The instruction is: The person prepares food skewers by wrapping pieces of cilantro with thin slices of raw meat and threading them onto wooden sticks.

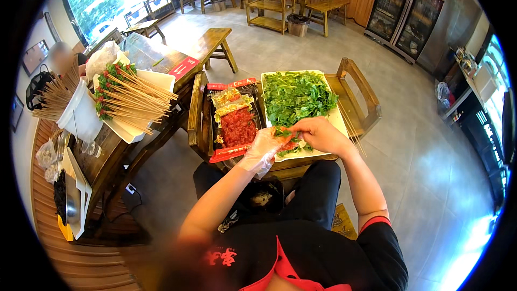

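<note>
My left hand (264, 146), in a clear plastic glove, is closed on a small bunch of leafy coriander (281, 132). My bare right hand (319, 135) meets it, fingers pinched together at the greens; what lies between its fingertips is hidden. Both hands are over the near edge of a white tray (344, 129) heaped with leafy coriander (296, 96). Left of it, a dark tray with red edging (230, 153) holds raw red meat (239, 127) and yellowish pieces (226, 97). Several thin wooden skewers (351, 125) lie along the white tray's right side.
The trays rest on a wooden chair (353, 94). At left, a wooden table (110, 153) bears a white tray of skewered greens (134, 94) and a white bucket of skewers (81, 110). A dark bin (262, 196) stands between my knees. A person (62, 59) sits at far left.
</note>
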{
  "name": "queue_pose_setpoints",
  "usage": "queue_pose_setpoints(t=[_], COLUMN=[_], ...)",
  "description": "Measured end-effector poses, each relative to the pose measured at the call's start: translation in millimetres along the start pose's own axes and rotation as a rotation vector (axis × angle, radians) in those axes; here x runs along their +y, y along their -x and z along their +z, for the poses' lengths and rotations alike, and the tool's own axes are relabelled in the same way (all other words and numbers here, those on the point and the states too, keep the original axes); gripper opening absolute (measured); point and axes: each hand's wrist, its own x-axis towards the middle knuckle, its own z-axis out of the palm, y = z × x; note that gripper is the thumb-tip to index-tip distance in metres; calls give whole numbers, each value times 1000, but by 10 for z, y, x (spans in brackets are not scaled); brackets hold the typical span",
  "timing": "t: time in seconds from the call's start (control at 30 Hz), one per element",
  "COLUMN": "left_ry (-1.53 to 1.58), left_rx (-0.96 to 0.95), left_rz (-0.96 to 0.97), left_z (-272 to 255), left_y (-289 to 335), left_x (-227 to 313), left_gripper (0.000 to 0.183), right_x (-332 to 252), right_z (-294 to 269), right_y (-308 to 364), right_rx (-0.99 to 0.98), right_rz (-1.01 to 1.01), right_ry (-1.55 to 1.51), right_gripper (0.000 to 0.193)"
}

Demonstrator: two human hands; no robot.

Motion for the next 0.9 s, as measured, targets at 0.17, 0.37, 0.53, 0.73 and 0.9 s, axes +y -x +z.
queue_pose_setpoints(t=[0.17, 0.37, 0.53, 0.73, 0.9], left_ry=[-21, 114, 266, 426, 287], left_rx=[-65, 3, -39, -70, -71], left_rz=[259, 137, 151, 172, 142], left_z=[48, 42, -12, -14, -24], left_y=[-12, 57, 24, 39, 120], left_x=[-86, -28, -94, -83, -3], left_gripper=[11, 10, 14, 19, 21], right_x=[-291, -299, -177, -130, -104], right_z=[76, 99, 157, 172, 184], right_y=[-190, -204, -126, -135, -119], right_rx=[70, 85, 136, 173, 120], right_rz=[19, 137, 149, -62, -158], right_ry=[77, -28, -116, 3, 96], right_gripper=[18, 14, 16, 14, 17])
